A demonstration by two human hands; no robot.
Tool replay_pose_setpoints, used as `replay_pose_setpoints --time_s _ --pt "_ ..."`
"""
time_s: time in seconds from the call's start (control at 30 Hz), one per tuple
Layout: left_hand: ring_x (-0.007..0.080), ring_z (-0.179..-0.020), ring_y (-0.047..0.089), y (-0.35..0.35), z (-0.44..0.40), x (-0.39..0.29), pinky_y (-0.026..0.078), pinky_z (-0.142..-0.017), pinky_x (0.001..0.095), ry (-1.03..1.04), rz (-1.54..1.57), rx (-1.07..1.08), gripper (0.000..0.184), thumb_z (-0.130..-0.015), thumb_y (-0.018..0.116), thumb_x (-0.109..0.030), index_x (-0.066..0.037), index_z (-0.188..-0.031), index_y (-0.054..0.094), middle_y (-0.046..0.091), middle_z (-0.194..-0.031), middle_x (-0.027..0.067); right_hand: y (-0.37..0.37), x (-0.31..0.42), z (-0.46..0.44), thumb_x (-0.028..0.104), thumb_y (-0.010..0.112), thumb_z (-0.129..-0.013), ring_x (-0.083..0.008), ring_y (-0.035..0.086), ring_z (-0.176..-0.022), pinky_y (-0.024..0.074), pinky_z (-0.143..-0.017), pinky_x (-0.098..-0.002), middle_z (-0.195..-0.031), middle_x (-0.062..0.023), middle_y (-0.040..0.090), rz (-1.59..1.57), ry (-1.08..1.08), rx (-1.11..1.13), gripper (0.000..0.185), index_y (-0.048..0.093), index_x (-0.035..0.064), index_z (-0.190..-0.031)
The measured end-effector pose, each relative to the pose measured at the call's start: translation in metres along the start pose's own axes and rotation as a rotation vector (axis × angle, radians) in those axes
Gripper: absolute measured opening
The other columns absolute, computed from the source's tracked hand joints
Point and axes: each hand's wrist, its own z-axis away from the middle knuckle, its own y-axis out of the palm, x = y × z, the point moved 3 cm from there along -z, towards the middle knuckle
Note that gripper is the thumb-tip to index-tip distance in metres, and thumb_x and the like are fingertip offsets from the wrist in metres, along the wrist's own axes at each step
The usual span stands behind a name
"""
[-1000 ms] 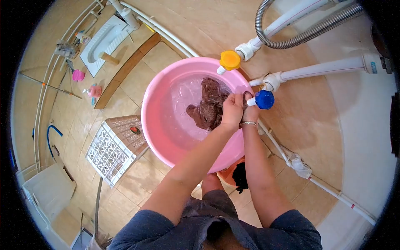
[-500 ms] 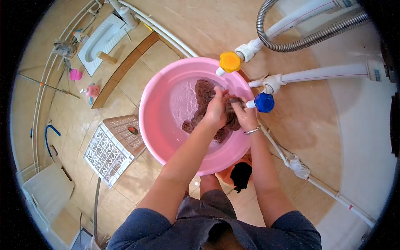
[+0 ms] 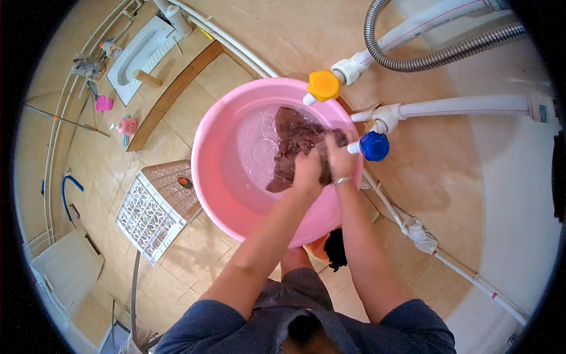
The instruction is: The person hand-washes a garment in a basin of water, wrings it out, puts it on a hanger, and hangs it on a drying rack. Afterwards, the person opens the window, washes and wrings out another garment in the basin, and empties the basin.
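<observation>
A wet brown cloth (image 3: 295, 144) lies bunched in a large pink basin (image 3: 215, 203) that holds some rippling water (image 3: 254, 141). Both of my hands grip the cloth at its right side, close together. My left hand (image 3: 308, 171) has its fingers curled into the near edge of the fabric. Slightly farther right, my right hand (image 3: 339, 154), with a bracelet at the wrist, clutches another bunch; it is a little blurred. The cloth's left part spreads into the water, and its exact kind cannot be made out.
A yellow-handled tap (image 3: 323, 86) and a blue-handled tap (image 3: 374, 146) jut over the basin's right rim. A white plastic rack (image 3: 150, 215) stands at left. Behind my right forearm, an orange bucket (image 3: 318, 248) has black cloth (image 3: 336, 251) on it. A squat toilet (image 3: 138, 62) lies beyond.
My left hand has moved down and toward my right hand, which has shifted slightly left. The cloth has spread out and flattened on its left side.
</observation>
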Motion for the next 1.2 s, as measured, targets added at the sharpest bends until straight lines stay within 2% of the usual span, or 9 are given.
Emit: replay_pose_setpoints --time_s 0.2,0.33,0.5,0.6,0.63,0.7,0.8,1.0,1.2 --pt "0.0239 -0.080 0.051 -0.002 -0.024 -0.020 0.040 -0.071 0.0326 0.365 -0.316 0.041 0.022 -0.078 0.047 -0.012 0.004 -0.094 0.042 0.053 -0.088 0.0170 0.002 -0.008 0.023 0.015 0.056 -0.068 -0.0238 0.052 -0.072 0.0414 -0.066 -0.0312 -0.078 -0.0127 0.056 -0.029 -0.244 0.074 0.023 0.054 -0.0030 -0.082" --pt "0.0397 -0.079 0.048 -0.004 0.007 -0.014 0.040 -0.063 0.0406 0.849 -0.978 0.255 0.018 -0.076 0.050 -0.012 -0.003 -0.090 0.044 0.051 -0.084 0.0207 -0.010 -0.007 0.007 0.021 0.056 -0.073 -0.0152 0.050 -0.075 0.0412 -0.066 -0.0312 -0.080 -0.0040 0.054 -0.951 0.537 0.468 0.017 0.053 0.0046 -0.075" --pt "0.0305 -0.078 0.049 0.002 0.045 -0.016 0.041 -0.067 0.0365 1.157 -1.588 0.778 0.018 -0.075 0.054 -0.014 -0.003 -0.088 0.050 0.048 -0.083 0.0150 -0.030 -0.004 0.003 0.022 0.058 -0.076 -0.0172 0.053 -0.080 0.0433 -0.071 -0.0316 -0.088 -0.0070 0.057 -0.773 0.648 0.617 0.022 0.058 0.0033 -0.087" --pt "0.0272 -0.082 0.050 -0.011 0.034 -0.023 0.041 -0.072 0.0354 0.614 -1.469 0.829 0.021 -0.076 0.056 -0.022 -0.005 -0.087 0.053 0.051 -0.086 0.0114 -0.013 -0.053 -0.008 0.020 0.064 -0.073 -0.0191 0.055 -0.074 0.0441 -0.068 -0.0309 -0.084 -0.0064 0.058 -0.486 0.546 0.705 0.025 0.057 0.0011 -0.088" --pt "0.0222 -0.087 0.052 -0.028 0.012 -0.018 0.041 -0.077 0.0339 0.091 -1.109 0.679 0.030 -0.077 0.056 -0.031 -0.005 -0.093 0.054 0.054 -0.092 0.0094 -0.014 -0.038 -0.012 0.022 0.063 -0.073 -0.0182 0.054 -0.074 0.0437 -0.067 -0.0303 -0.084 -0.0061 0.058 -0.380 0.283 0.558 0.027 0.057 0.0003 -0.088" --pt "0.0201 -0.086 0.054 -0.056 -0.026 -0.025 0.042 -0.078 0.0330 -0.206 -0.344 0.205 0.034 -0.079 0.053 -0.030 -0.003 -0.099 0.053 0.056 -0.095 0.0097 -0.017 -0.005 -0.011 0.029 0.064 -0.072 -0.0170 0.054 -0.073 0.0427 -0.067 -0.0286 -0.085 -0.0071 0.058 -0.265 0.000 0.409 0.037 0.056 -0.0029 -0.089" --pt "0.0210 -0.081 0.056 -0.039 -0.055 -0.019 0.045 -0.073 0.0337 -0.171 0.191 0.277 0.025 -0.077 0.054 -0.021 -0.001 -0.092 0.054 0.059 -0.083 0.0088 -0.007 0.031 0.024 0.032 0.067 -0.068 -0.0136 0.054 -0.076 0.0426 -0.069 -0.0265 -0.087 -0.0079 0.058 -0.145 0.001 0.581 0.046 0.054 -0.0038 -0.093" --pt "0.0180 -0.075 0.056 0.003 -0.015 -0.026 0.048 -0.066 0.0301 0.038 0.007 0.211 0.022 -0.080 0.046 -0.010 0.003 -0.097 0.050 0.056 -0.088 0.0109 -0.003 -0.002 -0.019 0.023 0.064 -0.073 -0.0125 0.051 -0.074 0.0422 -0.067 -0.0237 -0.082 -0.0029 0.055 -0.365 -0.027 0.296 0.028 0.054 0.0021 -0.088" --pt "0.0162 -0.077 0.055 -0.004 -0.045 -0.022 0.044 -0.071 0.0291 -0.084 -0.320 0.431 0.033 -0.086 0.038 -0.030 -0.001 -0.097 0.049 0.056 -0.086 0.0078 0.004 -0.019 -0.001 0.019 0.065 -0.071 -0.0131 0.050 -0.072 0.0424 -0.065 -0.0238 -0.082 -0.0027 0.053 -0.743 0.385 0.393 0.026 0.053 0.0023 -0.087"
